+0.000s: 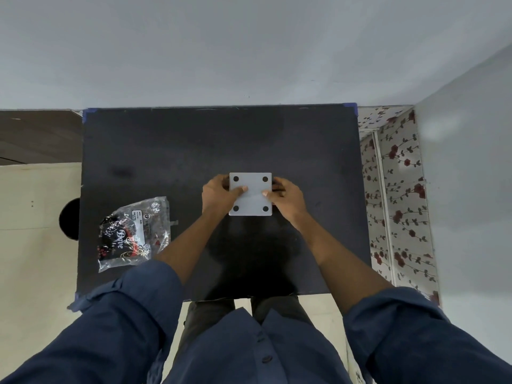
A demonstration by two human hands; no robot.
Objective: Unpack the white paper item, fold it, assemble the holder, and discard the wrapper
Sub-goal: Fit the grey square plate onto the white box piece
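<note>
Black table (pixel 166 151); hands hide holder (pixel 250 194) edges.

Black table top (pixel 171 151), centre of frame, blue tape at its upper corners. Lower left on it: crinkled clear plastic wrapper (pixel 134 234) with dark printed insert, flat. At centre: white square plate (pixel 250 199), four dark holes.
</note>
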